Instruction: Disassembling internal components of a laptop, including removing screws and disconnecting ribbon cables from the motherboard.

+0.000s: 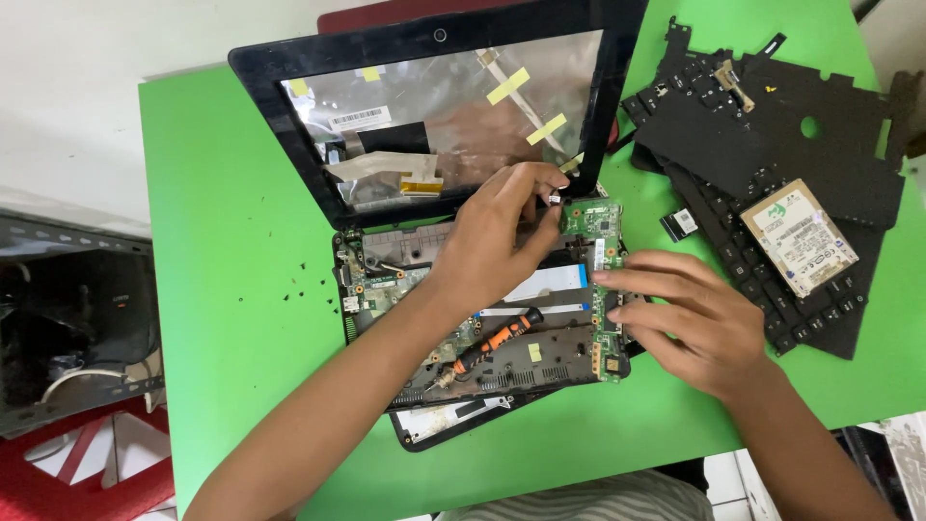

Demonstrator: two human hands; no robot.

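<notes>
I see the opened laptop base point(482, 328) lying near the middle of the table point(241, 289), with its screen frame point(434, 106) tilted up behind it. A narrow circuit board point(603, 289) sits along the base's right edge. My left hand point(497, 241) is on the board's far end; my right hand point(690, 323) touches its near side. A screwdriver point(492, 342) lies on the base, before my left hand. To the right, a hard drive point(799, 236) rests on a detached keyboard panel point(772, 145). Loose screws point(280, 285) lie scattered left of the base.

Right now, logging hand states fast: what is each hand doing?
Left hand: pinching the top corner of the green circuit board.
Right hand: fingertips pressed on the board's edge, open.
</notes>
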